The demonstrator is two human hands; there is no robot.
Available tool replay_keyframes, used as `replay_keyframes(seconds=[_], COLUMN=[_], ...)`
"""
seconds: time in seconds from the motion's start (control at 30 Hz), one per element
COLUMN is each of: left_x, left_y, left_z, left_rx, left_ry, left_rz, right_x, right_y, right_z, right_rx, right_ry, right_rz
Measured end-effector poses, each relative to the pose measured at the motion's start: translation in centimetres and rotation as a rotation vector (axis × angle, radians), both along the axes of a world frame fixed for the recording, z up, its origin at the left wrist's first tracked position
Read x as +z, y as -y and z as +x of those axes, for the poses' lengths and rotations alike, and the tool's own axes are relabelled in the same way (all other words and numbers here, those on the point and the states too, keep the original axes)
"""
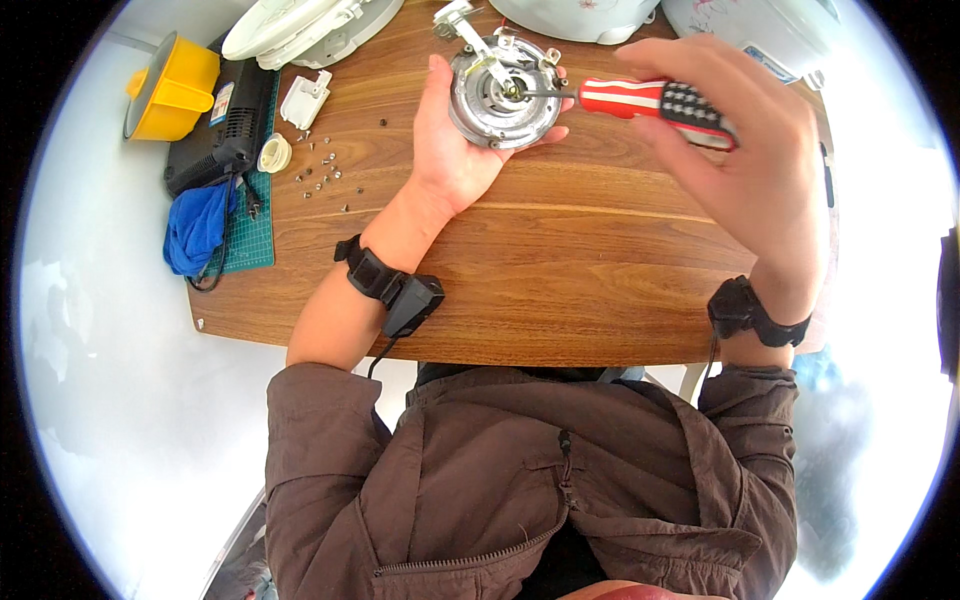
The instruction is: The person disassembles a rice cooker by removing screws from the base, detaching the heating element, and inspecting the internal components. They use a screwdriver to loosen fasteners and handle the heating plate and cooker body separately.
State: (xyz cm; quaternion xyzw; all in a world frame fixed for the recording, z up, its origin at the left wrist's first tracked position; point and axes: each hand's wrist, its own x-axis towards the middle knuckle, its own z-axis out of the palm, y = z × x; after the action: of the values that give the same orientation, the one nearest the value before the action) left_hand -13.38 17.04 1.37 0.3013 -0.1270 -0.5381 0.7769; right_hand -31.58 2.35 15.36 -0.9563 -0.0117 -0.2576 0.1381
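Over the far middle of the table, my left hand (445, 150) is closed around a round silver metal disc (468, 108) that looks like a rice cooker's heating plate. A narrow white lever arm (480, 48) juts from the disc toward the far side. In my right hand (755, 150) is a screwdriver (625, 98) with a red, white and black handle. Its shaft points left, and the tip reaches the middle of the disc, by a small fitting. My fingers are wrapped around the handle, some of them hidden.
Several small screws (322, 182) lie left of my left forearm, near a white plastic piece (305, 100) and a cream ring (275, 153). Farther left are a yellow cup (180, 88), a black device (215, 140), a blue cloth (197, 228) and a green mat (255, 240). White appliance shells (580, 18) stand behind.
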Motion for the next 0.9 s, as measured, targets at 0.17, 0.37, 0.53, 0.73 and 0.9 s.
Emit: replay_keyframes(seconds=[0.17, 0.37, 0.53, 0.73, 0.9], left_x=[-0.1, 0.0, 0.3, 0.2, 0.1], left_y=[0.5, 0.0, 0.1, 0.1, 0.1], left_z=[0.0, 0.3, 0.4, 0.1, 0.2], left_rx=[-0.039, -0.007, -0.016, -0.027, -0.018], left_ry=[0.013, -0.041, -0.004, -0.020, 0.013], left_rz=[-0.028, -0.051, -0.048, -0.033, -0.035], right_x=[0.4, -4.0, -6.7, -8.5, -9.8], right_y=[2.5, 6.0, 6.3, 6.4, 5.9], right_z=[-1.9, 0.2, 1.6, 2.2, 2.7], right_rx=[-0.092, 0.212, 0.216, 0.186, 0.207], right_ry=[-0.175, -0.422, -0.557, -0.577, -0.494], right_rz=[0.288, 0.654, 0.850, 0.708, 0.373])
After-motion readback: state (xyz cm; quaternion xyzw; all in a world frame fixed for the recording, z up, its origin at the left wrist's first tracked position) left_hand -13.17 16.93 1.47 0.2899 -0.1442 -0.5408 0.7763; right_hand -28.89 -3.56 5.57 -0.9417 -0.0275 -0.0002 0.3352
